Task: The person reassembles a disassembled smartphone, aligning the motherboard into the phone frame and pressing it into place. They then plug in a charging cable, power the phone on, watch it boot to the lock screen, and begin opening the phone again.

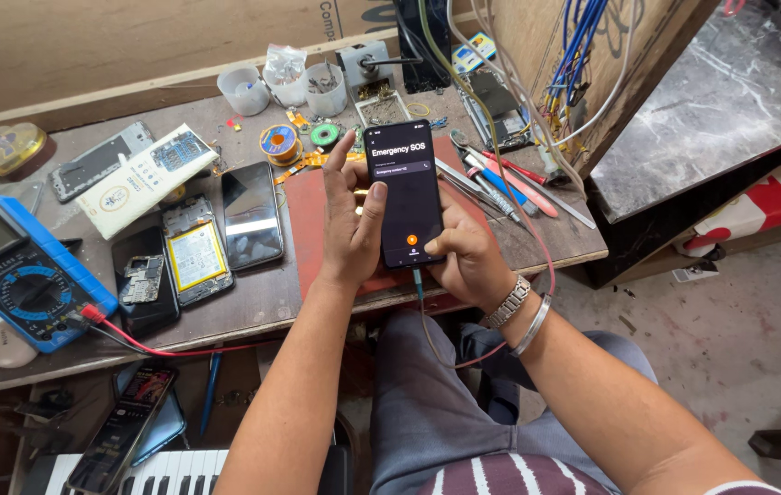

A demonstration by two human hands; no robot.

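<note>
A black smartphone (404, 188) with a lit dark screen is held upright over the front of the workbench, with a cable plugged into its bottom edge. My left hand (349, 225) grips its left side, thumb resting on the screen edge. My right hand (464, 257) holds the lower right corner, thumb on the screen near an orange button. A metal watch and a bangle circle my right wrist.
A blue multimeter (15, 270) with a red lead lies at the left. Opened phones (196, 257) and a dark phone (251, 215) sit on the wooden bench (262, 298). Solder spools, plastic cups, screwdrivers (509, 183) and hanging wires crowd the back. Another phone (125, 426) rests on a keyboard below.
</note>
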